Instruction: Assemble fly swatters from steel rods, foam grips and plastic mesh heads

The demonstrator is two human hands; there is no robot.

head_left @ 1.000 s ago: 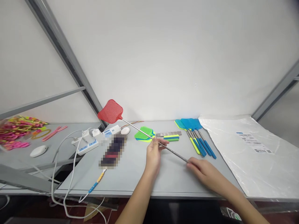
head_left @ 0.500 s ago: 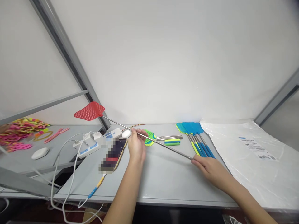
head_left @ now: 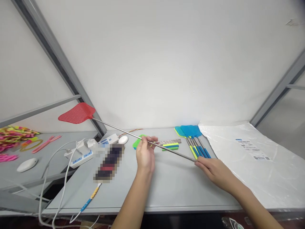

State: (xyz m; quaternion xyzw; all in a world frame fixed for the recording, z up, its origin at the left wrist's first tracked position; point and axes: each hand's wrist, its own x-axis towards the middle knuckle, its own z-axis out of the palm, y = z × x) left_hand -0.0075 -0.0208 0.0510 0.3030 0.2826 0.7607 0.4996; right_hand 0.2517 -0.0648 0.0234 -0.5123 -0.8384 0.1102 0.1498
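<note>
A fly swatter with a red mesh head [head_left: 77, 113] and a thin metal rod is held slantwise above the table, its head at the upper left. My left hand [head_left: 145, 157] is closed around the middle of the rod, thumb on the near side. At the rod's lower right end, my right hand [head_left: 214, 170] grips it, hiding whatever handle is there. Behind my left hand lie a green swatter head [head_left: 138, 142], partly covered, several bare metal rods [head_left: 169, 141] and several yellow, blue and green grip sleeves [head_left: 171, 147].
Blue and yellow-green fly swatters [head_left: 192, 131] lie stacked beyond my right hand. A white plastic bag [head_left: 228, 152] with a label covers the right side. At left are a blurred phone [head_left: 109, 163], power strips [head_left: 82, 157], white cables [head_left: 64, 178], and a pink-yellow pile [head_left: 16, 138].
My left hand has slid along the rod toward my right hand, leaving a longer stretch bare behind the red head. The camera view has shifted slightly right.
</note>
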